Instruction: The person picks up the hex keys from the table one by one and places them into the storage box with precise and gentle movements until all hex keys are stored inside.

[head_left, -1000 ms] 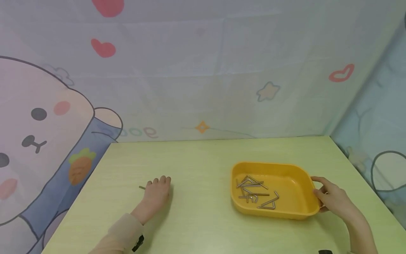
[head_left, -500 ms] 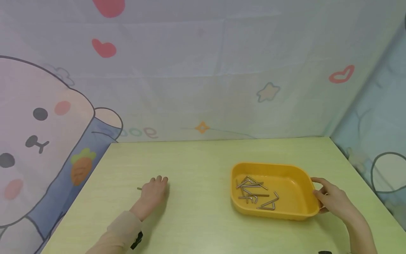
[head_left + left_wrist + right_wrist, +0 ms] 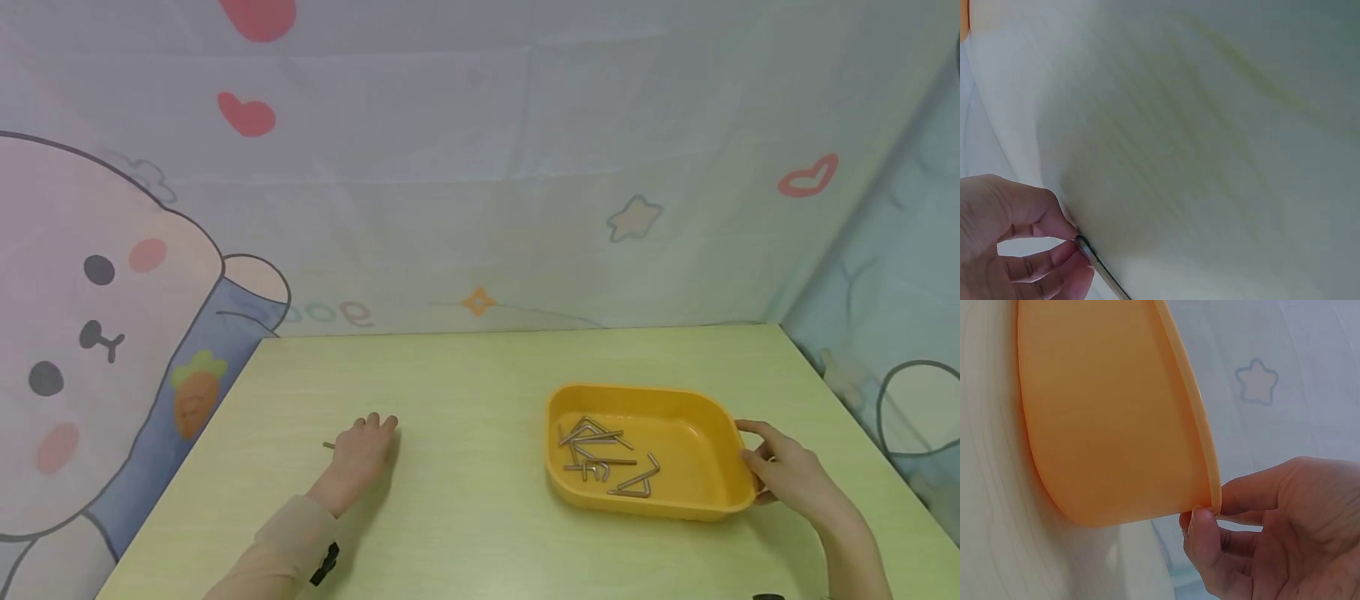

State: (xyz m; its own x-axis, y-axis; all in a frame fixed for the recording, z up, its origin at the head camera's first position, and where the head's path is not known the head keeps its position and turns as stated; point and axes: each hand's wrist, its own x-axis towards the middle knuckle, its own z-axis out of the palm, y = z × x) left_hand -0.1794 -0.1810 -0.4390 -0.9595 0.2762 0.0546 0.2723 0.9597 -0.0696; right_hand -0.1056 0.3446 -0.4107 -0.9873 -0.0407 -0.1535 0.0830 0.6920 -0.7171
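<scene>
At the left of the table my left hand rests low over the surface. In the left wrist view its thumb and fingers pinch the end of a thin metal hex key; much of the key is hidden by the hand in the head view. Over on the right stands a yellow plastic tray, with several L-shaped hex keys scattered in its left part. My right hand grips the tray's right end, thumb and fingers on the rim.
The pale yellow-green table reaches back to a patterned cloth. Another printed cloth hangs along the right side. A large cartoon animal is printed at the left.
My left hand has shifted slightly left, the pinched hex key moving with it. My right hand and the tray look nearly still.
</scene>
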